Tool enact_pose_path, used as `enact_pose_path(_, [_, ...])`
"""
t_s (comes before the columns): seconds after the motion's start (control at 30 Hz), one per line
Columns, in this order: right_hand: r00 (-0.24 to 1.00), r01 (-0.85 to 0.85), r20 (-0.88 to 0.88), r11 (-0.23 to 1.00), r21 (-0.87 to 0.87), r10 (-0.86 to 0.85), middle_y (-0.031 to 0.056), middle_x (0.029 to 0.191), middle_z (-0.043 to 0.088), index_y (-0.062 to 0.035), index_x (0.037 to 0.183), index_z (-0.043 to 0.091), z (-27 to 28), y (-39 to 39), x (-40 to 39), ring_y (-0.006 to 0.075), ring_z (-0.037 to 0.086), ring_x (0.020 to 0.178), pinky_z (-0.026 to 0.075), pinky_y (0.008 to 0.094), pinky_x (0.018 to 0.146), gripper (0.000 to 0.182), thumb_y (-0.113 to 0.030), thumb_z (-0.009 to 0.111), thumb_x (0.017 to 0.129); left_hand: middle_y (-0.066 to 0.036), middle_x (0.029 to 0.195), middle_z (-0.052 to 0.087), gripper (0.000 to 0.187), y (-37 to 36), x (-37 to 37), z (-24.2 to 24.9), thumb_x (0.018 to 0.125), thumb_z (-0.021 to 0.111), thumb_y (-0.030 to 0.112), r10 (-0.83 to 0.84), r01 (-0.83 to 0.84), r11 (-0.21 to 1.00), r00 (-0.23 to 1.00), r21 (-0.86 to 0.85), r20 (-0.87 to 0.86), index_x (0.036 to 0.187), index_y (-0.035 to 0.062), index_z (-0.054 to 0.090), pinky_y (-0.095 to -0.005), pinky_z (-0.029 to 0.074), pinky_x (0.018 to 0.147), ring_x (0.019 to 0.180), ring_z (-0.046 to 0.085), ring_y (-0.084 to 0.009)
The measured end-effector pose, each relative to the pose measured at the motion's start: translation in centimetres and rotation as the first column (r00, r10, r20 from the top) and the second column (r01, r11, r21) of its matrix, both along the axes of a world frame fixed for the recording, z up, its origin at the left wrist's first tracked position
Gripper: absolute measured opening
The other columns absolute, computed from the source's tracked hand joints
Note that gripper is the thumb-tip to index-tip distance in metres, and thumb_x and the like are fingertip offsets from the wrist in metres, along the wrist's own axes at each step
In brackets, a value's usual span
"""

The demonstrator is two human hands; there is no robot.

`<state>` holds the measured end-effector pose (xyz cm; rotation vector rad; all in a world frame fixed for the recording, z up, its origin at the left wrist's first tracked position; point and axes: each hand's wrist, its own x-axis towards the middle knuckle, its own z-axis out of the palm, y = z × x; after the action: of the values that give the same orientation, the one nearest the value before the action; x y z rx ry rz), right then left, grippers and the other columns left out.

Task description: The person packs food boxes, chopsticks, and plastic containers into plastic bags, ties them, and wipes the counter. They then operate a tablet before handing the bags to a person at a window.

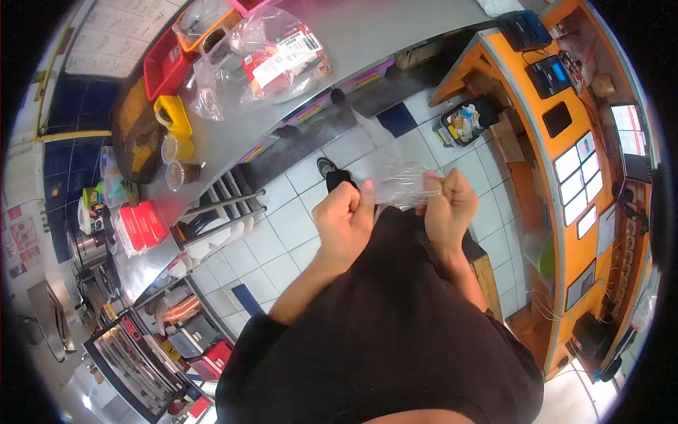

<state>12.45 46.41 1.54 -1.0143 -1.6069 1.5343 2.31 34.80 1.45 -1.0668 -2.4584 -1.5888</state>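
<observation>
A clear plastic bag (402, 182) is stretched between my two hands, in front of my body and above the tiled floor. My left hand (345, 220) pinches its left side, thumb up. Its other side is gripped by my right hand (450, 208), fingers curled in. The plastic is crumpled and see-through, and a thin part of it trails up and away toward the counter. Ahead on the metal counter lies another clear bag (286, 60), with a red packet and a white barcode label inside.
Along the steel counter (367, 28) stand a red basket (166, 65), a yellow holder (174, 116), a cup of dark contents (182, 175) and red boxes (141, 226). At right is an orange shelf unit (544, 155) with tablets. A bin (465, 121) stands on the floor.
</observation>
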Motion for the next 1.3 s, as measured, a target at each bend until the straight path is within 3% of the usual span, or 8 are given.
enact_pose_path(0.47, [0.923,-0.322,0.364,0.777,0.542,0.128,0.0071,0.052,0.041,-0.0055,0.069,0.045,-1.3,1.0,-2.8,0.0129,0.044,0.045,0.04,0.0273,0.048,0.031,-0.005,0.07,0.088,-0.009,0.053,0.04,0.037,-0.1,-3.1,-0.3,0.087,0.067,0.008,0.134,-0.129,0.966,0.991,-0.224,0.009,0.061,0.0036,0.04,-0.0346,0.034,0.043,0.042,0.037,-0.0258])
enact_pose_path(0.73, [0.999,0.013,-0.046,0.985,-0.171,-0.021,0.0032,0.052,0.031,-0.0067,0.064,0.038,-2.9,0.3,-6.7,0.0086,0.028,0.05,0.033,0.0261,0.045,0.039,-0.003,0.067,0.09,0.003,0.054,0.032,0.046,-1.2,-3.8,-2.7,0.092,0.068,0.014,0.214,-0.255,0.966,0.708,-0.04,0.673,0.063,0.0069,0.034,-0.0256,0.024,0.043,0.053,0.03,-0.0027])
enact_pose_path(0.8, [0.994,-0.108,0.046,0.98,0.165,0.102,0.0035,0.053,0.035,-0.0074,0.065,0.04,-3.9,0.6,-7.3,0.0096,0.035,0.049,0.036,0.0275,0.046,0.036,-0.004,0.067,0.089,-0.001,0.059,0.042,0.029,-1.7,-4.9,-3.7,0.089,0.069,0.011,0.256,-0.26,0.962,0.763,-0.08,0.594,0.071,0.005,0.047,-0.0281,0.033,0.049,0.053,0.04,-0.0067])
enact_pose_path(0.87, [0.968,-0.245,0.163,0.848,0.47,0.19,0.0038,0.053,0.038,-0.0082,0.066,0.043,-3.6,0.6,-9.0,0.0105,0.042,0.047,0.04,0.0289,0.047,0.033,-0.004,0.066,0.089,-0.005,0.068,0.055,0.014,-1.0,-7.1,-2.2,0.085,0.071,0.011,0.278,-0.361,0.918,0.881,-0.162,-0.384,0.088,0.0035,0.059,-0.0322,0.042,0.06,0.059,0.052,-0.02])
enact_pose_path(0.93, [0.78,-0.584,0.391,0.342,0.736,0.489,0.0056,0.06,0.049,-0.0094,0.072,0.049,-1.8,0.4,-11.6,0.0191,0.056,0.054,0.046,0.034,0.051,0.02,-0.007,0.064,0.085,-0.008,0.077,0.06,0.028,-2.3,-8.0,0.1,0.077,0.071,0.007,0.17,-0.312,0.892,0.901,-0.327,-0.398,0.104,0.0037,0.062,-0.0383,0.045,0.069,0.069,0.059,-0.0297])
enact_pose_path(1.07, [0.752,-0.627,0.621,0.532,0.569,0.222,0.0067,0.075,0.057,-0.0104,0.082,0.056,-1.1,-0.8,-16.2,0.0304,0.061,0.067,0.048,0.0426,0.057,0.01,-0.01,0.065,0.077,-0.005,0.075,0.06,0.026,-5.5,-11.8,0.1,0.078,0.067,0.001,0.243,-0.309,0.92,0.932,-0.24,-0.267,0.102,0.0064,0.062,-0.0381,0.046,0.064,0.065,0.059,-0.0251])
enact_pose_path(1.13, [0.713,-0.668,0.632,0.572,0.477,0.305,0.0077,0.082,0.058,-0.0105,0.085,0.057,-0.6,-1.2,-18.5,0.0329,0.063,0.073,0.049,0.0443,0.06,0.013,-0.005,0.065,0.075,-0.006,0.077,0.061,0.024,-6.9,-12.9,0.9,0.08,0.066,0.001,0.537,-0.384,0.823,0.767,-0.42,0.351,0.103,0.0074,0.062,-0.0387,0.045,0.062,0.066,0.06,-0.0257])
enact_pose_path(1.3, [0.643,-0.721,0.395,0.343,0.602,0.656,0.0089,0.095,0.059,-0.0111,0.094,0.062,1.2,-4.8,-25.2,0.0318,0.064,0.076,0.053,0.0404,0.062,0.023,0.0,0.066,0.075,-0.008,0.057,0.05,0.027,-9.0,-19.1,1.2,0.085,0.072,0.013,0.413,-0.608,0.767,0.712,-0.205,-0.568,0.104,0.0034,0.055,-0.0358,0.041,0.049,0.047,0.052,-0.0289])
